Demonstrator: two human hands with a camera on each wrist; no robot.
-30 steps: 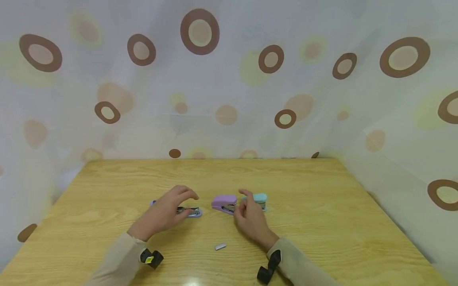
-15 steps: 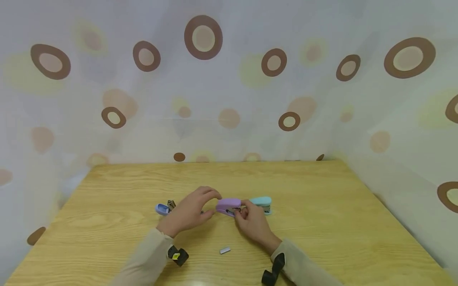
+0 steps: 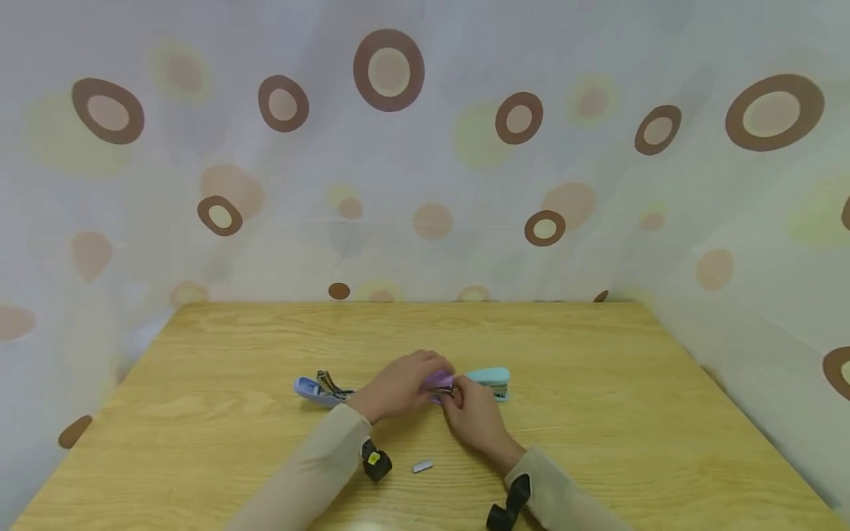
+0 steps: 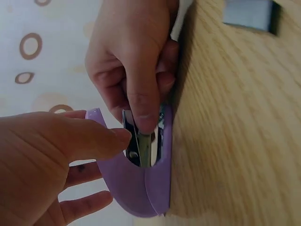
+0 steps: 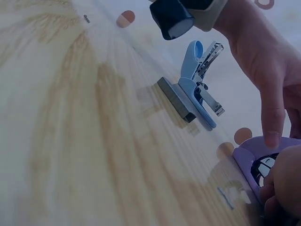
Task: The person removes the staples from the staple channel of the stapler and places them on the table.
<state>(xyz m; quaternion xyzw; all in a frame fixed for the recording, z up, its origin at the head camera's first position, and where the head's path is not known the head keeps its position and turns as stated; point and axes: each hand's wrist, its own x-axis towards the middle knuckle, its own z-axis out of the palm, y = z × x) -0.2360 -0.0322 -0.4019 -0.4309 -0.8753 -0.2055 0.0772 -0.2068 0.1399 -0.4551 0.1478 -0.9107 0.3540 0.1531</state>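
A purple stapler [image 3: 438,380] is between both hands at the middle of the table, partly hidden by fingers. My left hand [image 3: 401,383] holds its top cover from the left, the thumb [image 4: 108,139] along the near side and other fingers behind. At the stapler's front end, my right hand [image 3: 474,413] pinches it, with the thumb [image 4: 143,103] at the metal magazine between cover and base. The cover stands raised from the base in the left wrist view.
A light blue stapler [image 3: 319,392] lies opened out to the left, its metal magazine lifted. Behind the right hand stands a mint stapler [image 3: 490,377]. A strip of staples [image 3: 422,466] lies nearer on the wooden table [image 3: 598,442]. A patterned curtain [image 3: 432,147] hangs behind.
My left hand has moved right from over the light blue stapler, which now shows, onto the purple stapler. My right hand stays at the purple stapler's front.
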